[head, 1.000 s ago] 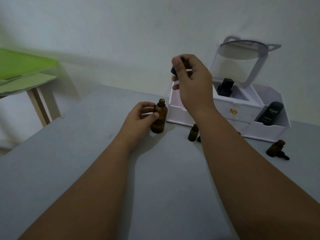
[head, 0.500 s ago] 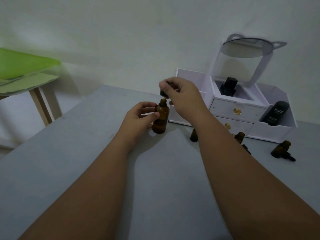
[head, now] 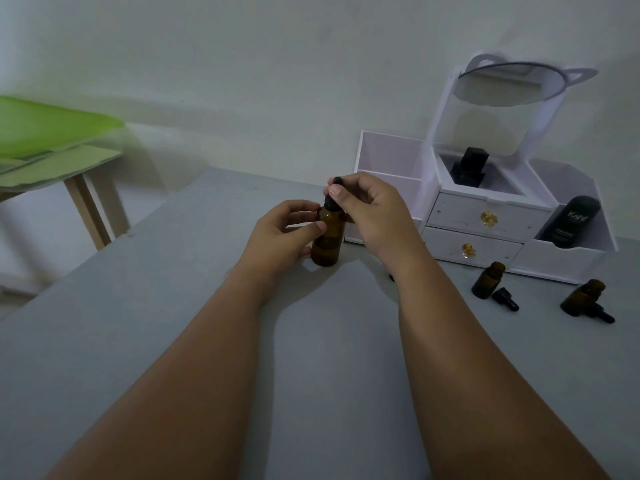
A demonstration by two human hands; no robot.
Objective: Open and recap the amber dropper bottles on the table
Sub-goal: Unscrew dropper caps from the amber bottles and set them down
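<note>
Currently the amber dropper bottle stands upright on the grey bench, approx. mid-view: brown glass, cylindrical, w/ a black dropper cap at its neck. Left hand grips the body; right hand pinches the cap's bulb btwn thumb & fingers.

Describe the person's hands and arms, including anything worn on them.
The left hand and right hand are bare: no gloves, rings or watch show. The left forearm and right forearm are bare too, with no sleeve in view. Visible nails look short and unpainted.
</note>
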